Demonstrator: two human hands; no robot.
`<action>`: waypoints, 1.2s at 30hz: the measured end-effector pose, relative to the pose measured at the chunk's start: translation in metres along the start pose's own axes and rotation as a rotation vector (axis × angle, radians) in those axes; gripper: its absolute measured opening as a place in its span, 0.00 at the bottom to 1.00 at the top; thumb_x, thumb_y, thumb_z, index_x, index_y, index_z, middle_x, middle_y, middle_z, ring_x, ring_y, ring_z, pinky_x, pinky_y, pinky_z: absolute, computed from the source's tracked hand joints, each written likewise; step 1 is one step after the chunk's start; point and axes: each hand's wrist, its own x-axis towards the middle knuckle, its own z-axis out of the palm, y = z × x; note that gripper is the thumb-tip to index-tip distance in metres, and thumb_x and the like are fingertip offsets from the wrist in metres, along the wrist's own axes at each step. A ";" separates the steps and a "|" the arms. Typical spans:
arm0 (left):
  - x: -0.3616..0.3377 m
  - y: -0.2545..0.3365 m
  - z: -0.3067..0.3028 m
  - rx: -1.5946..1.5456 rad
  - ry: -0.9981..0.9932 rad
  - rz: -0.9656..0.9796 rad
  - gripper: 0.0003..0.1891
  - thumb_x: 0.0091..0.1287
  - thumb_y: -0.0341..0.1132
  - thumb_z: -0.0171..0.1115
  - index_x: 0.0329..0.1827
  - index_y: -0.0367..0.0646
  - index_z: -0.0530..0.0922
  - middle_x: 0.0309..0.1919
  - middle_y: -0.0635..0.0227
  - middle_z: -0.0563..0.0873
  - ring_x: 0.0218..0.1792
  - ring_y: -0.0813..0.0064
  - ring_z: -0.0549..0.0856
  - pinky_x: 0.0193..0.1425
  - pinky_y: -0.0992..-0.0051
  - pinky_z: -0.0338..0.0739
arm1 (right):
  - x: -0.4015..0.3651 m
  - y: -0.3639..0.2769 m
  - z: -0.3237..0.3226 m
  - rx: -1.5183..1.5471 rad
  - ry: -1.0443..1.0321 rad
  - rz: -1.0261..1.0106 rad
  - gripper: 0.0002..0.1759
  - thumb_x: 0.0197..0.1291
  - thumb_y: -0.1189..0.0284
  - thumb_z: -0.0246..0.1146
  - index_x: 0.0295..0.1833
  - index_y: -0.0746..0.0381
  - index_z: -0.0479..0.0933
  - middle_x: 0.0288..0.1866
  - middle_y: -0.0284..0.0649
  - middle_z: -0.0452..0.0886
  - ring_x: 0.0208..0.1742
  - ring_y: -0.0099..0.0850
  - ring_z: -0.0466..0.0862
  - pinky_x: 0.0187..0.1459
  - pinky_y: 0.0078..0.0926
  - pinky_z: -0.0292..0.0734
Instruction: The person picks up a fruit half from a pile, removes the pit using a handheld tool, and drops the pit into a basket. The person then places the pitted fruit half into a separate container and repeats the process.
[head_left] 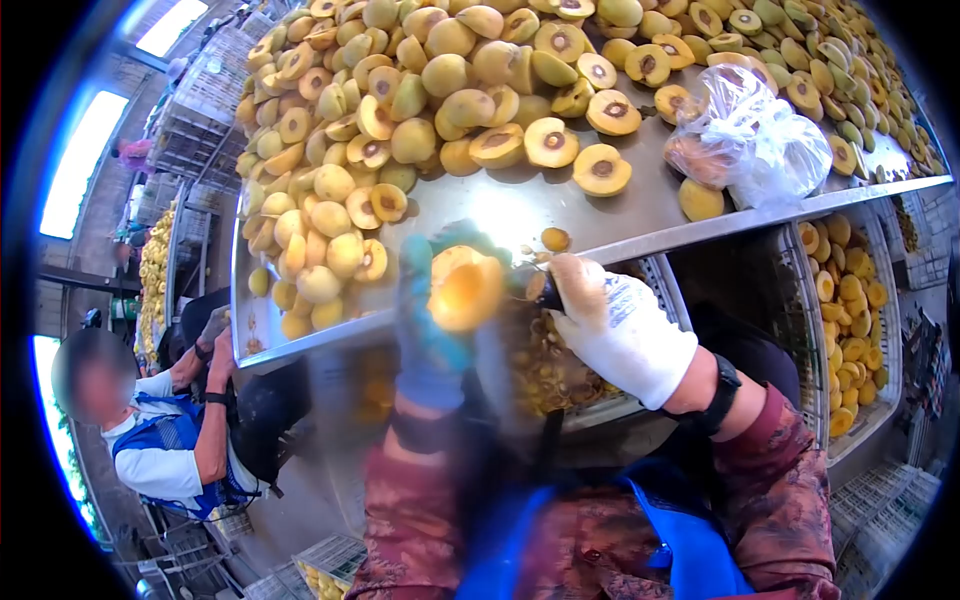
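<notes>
My left hand, in a teal and blue glove smeared by motion, holds a yellow peach half with its hollow facing up. No stone shows in that hollow. My right hand, in a white glove, is closed around a short dark-handled tool; its working end is too blurred to make out. Both hands are at the front edge of the metal table, a little apart. Just beyond the tool lies a small peach stone with flesh on it. Several cut peach halves with stones lie beyond.
A crate of stones and scraps stands below my hands. To the right is a crate of pitted halves. A clear plastic bag lies on the table. A co-worker sits at the left by the table's corner.
</notes>
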 end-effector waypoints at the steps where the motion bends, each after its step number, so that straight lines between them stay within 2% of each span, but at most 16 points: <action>1: -0.003 0.006 0.000 0.024 0.007 0.007 0.27 0.78 0.54 0.45 0.60 0.35 0.75 0.48 0.60 0.84 0.49 0.65 0.85 0.54 0.66 0.82 | 0.000 0.002 0.003 0.024 -0.024 0.000 0.15 0.58 0.73 0.61 0.50 0.63 0.70 0.39 0.52 0.80 0.38 0.53 0.82 0.37 0.46 0.78; 5: -0.024 0.034 -0.013 0.141 0.023 0.062 0.28 0.78 0.53 0.47 0.61 0.35 0.75 0.48 0.58 0.84 0.49 0.64 0.85 0.53 0.66 0.83 | -0.005 -0.003 -0.002 -0.155 -0.142 -0.018 0.11 0.59 0.73 0.60 0.46 0.62 0.70 0.38 0.53 0.80 0.36 0.53 0.83 0.36 0.46 0.78; 7: -0.053 0.065 -0.025 1.065 0.041 0.393 0.25 0.76 0.48 0.51 0.61 0.33 0.75 0.50 0.58 0.83 0.49 0.64 0.85 0.53 0.67 0.83 | -0.009 -0.002 -0.006 -0.185 -0.164 -0.013 0.09 0.60 0.73 0.59 0.44 0.62 0.69 0.36 0.53 0.79 0.35 0.53 0.83 0.34 0.46 0.78; 9: -0.073 0.097 -0.078 1.226 0.201 0.124 0.22 0.73 0.42 0.57 0.61 0.32 0.75 0.54 0.54 0.81 0.53 0.60 0.83 0.58 0.63 0.80 | -0.017 0.002 -0.003 -0.217 -0.117 -0.061 0.08 0.59 0.75 0.58 0.44 0.60 0.70 0.33 0.49 0.78 0.32 0.49 0.83 0.32 0.45 0.78; 11: -0.087 0.118 -0.081 2.657 0.181 0.100 0.25 0.68 0.46 0.64 0.61 0.37 0.78 0.59 0.49 0.80 0.62 0.54 0.78 0.69 0.60 0.69 | -0.021 -0.005 -0.011 -0.250 -0.222 -0.055 0.08 0.58 0.75 0.57 0.44 0.59 0.70 0.33 0.47 0.77 0.31 0.47 0.83 0.30 0.43 0.78; 14: -0.058 0.123 -0.076 2.132 0.032 0.450 0.24 0.67 0.45 0.66 0.59 0.38 0.79 0.59 0.49 0.80 0.62 0.53 0.77 0.69 0.62 0.67 | -0.023 -0.009 -0.007 -0.179 -0.287 -0.090 0.11 0.57 0.76 0.57 0.46 0.61 0.69 0.33 0.46 0.76 0.30 0.45 0.83 0.26 0.40 0.77; 17: 0.016 0.091 -0.036 1.727 0.072 0.477 0.22 0.66 0.41 0.67 0.58 0.36 0.79 0.56 0.51 0.82 0.59 0.57 0.80 0.65 0.65 0.71 | -0.022 -0.015 -0.007 -0.189 -0.304 -0.122 0.14 0.56 0.75 0.59 0.48 0.63 0.68 0.33 0.44 0.76 0.28 0.40 0.83 0.24 0.36 0.76; 20: 0.106 0.046 -0.006 1.703 -0.086 0.631 0.20 0.66 0.39 0.68 0.55 0.34 0.79 0.48 0.52 0.85 0.50 0.58 0.84 0.57 0.67 0.77 | -0.026 -0.005 0.006 -0.189 -0.203 -0.157 0.17 0.55 0.74 0.58 0.51 0.64 0.68 0.32 0.43 0.76 0.28 0.40 0.83 0.22 0.36 0.75; 21: 0.130 0.031 0.001 1.722 -0.064 0.628 0.21 0.64 0.41 0.69 0.53 0.34 0.80 0.47 0.50 0.85 0.50 0.55 0.84 0.57 0.64 0.77 | -0.025 -0.004 0.007 -0.238 -0.233 -0.156 0.21 0.52 0.73 0.62 0.51 0.65 0.67 0.33 0.43 0.76 0.27 0.40 0.82 0.22 0.37 0.75; 24: 0.167 0.008 0.015 1.885 -0.085 0.425 0.26 0.60 0.40 0.72 0.59 0.37 0.77 0.50 0.48 0.83 0.53 0.50 0.82 0.59 0.61 0.76 | -0.022 -0.003 -0.002 -0.180 -0.217 -0.151 0.29 0.42 0.71 0.70 0.51 0.64 0.66 0.33 0.43 0.75 0.30 0.41 0.82 0.24 0.37 0.75; 28: 0.169 -0.018 0.002 1.941 -0.158 0.418 0.32 0.56 0.39 0.72 0.64 0.42 0.71 0.51 0.47 0.81 0.54 0.48 0.80 0.57 0.58 0.76 | -0.021 -0.006 -0.011 -0.147 -0.216 -0.140 0.28 0.42 0.71 0.69 0.50 0.64 0.66 0.34 0.44 0.75 0.31 0.42 0.82 0.25 0.37 0.75; 29: 0.170 -0.019 -0.005 1.971 -0.193 0.450 0.33 0.55 0.38 0.71 0.65 0.44 0.70 0.50 0.47 0.80 0.54 0.47 0.79 0.56 0.56 0.76 | -0.021 -0.006 -0.010 -0.125 -0.212 -0.137 0.26 0.44 0.71 0.68 0.49 0.64 0.66 0.33 0.44 0.75 0.31 0.42 0.82 0.25 0.38 0.76; 33: 0.160 -0.006 0.001 1.853 -0.250 0.234 0.27 0.54 0.37 0.71 0.57 0.42 0.74 0.48 0.49 0.81 0.53 0.47 0.80 0.56 0.57 0.77 | -0.022 0.000 -0.005 -0.071 -0.150 -0.120 0.20 0.51 0.73 0.64 0.49 0.64 0.68 0.32 0.49 0.76 0.32 0.45 0.83 0.26 0.42 0.76; 34: 0.152 -0.007 0.004 1.766 -0.218 0.252 0.22 0.54 0.30 0.72 0.51 0.36 0.76 0.43 0.52 0.84 0.45 0.54 0.84 0.51 0.64 0.78 | -0.019 -0.002 -0.007 -0.060 -0.126 -0.116 0.18 0.53 0.74 0.62 0.49 0.64 0.68 0.31 0.50 0.76 0.33 0.46 0.83 0.27 0.44 0.76; 35: 0.146 -0.004 0.001 1.674 -0.217 0.195 0.22 0.54 0.30 0.71 0.52 0.36 0.76 0.43 0.55 0.84 0.43 0.58 0.84 0.50 0.66 0.79 | -0.012 -0.006 -0.012 0.050 -0.239 0.057 0.13 0.61 0.72 0.59 0.50 0.63 0.70 0.34 0.53 0.79 0.38 0.49 0.84 0.33 0.44 0.78; 36: 0.140 -0.002 -0.004 1.580 -0.216 0.142 0.22 0.54 0.29 0.71 0.52 0.36 0.76 0.43 0.58 0.84 0.41 0.62 0.85 0.48 0.68 0.79 | -0.006 -0.007 -0.013 0.124 -0.204 0.106 0.12 0.63 0.71 0.59 0.50 0.62 0.71 0.36 0.53 0.80 0.40 0.49 0.84 0.36 0.43 0.78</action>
